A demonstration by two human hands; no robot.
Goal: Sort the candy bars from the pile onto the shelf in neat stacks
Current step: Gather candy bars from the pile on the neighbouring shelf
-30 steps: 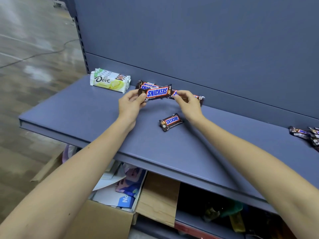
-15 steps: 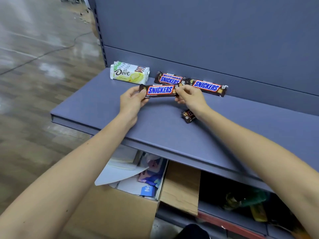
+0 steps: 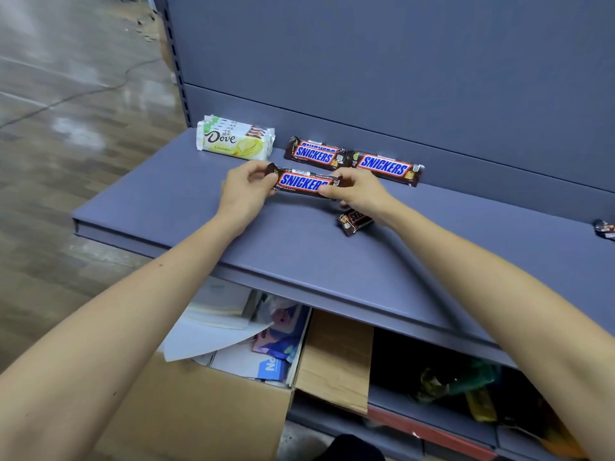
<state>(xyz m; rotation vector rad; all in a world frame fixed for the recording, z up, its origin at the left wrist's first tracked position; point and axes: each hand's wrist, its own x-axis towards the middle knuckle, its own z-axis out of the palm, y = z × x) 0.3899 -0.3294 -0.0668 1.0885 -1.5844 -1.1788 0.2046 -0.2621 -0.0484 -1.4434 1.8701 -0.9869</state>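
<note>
Change since earlier: held Snickers bar [image 3: 303, 183], which a second ago overlapped the back-row bars in view, now shows clear of them, nearer the shelf's front edge; both hands have kept their grip on its ends.
Left hand [image 3: 244, 191]: thumb and fingers curled, pinching the bar's left end.
Right hand [image 3: 361, 191]: thumb and forefinger pinch the bar's right end; the remaining fingers are curled underneath and partly hidden.
Held Snickers bar: level, label up and readable, lying lengthwise along the shelf between the two hands; whether it touches the shelf surface cannot be told.
Snickers stack [image 3: 314, 154]: at the rear of the shelf against the back panel [image 3: 399, 78], just behind the held bar; at least two bars, one atop the other.
Single Snickers bar [image 3: 384, 168]: right of the stack, its left end touching it, set slightly askew.
Small Snickers bar [image 3: 354, 221]: flat on the shelf beside the right wrist, partly covered by it.
Dove stack [image 3: 236, 141]: several white-and-green bars packed together, left of the Snickers stack, near but apart.
Pile [image 3: 605, 227]: dark wrappers at the right edge of view, well apart, mostly cut off.
Shelf [image 3: 166, 207]: grey-blue, flat.
Cardboard box [image 3: 199, 410]: below the shelf, open, holding papers.
</note>
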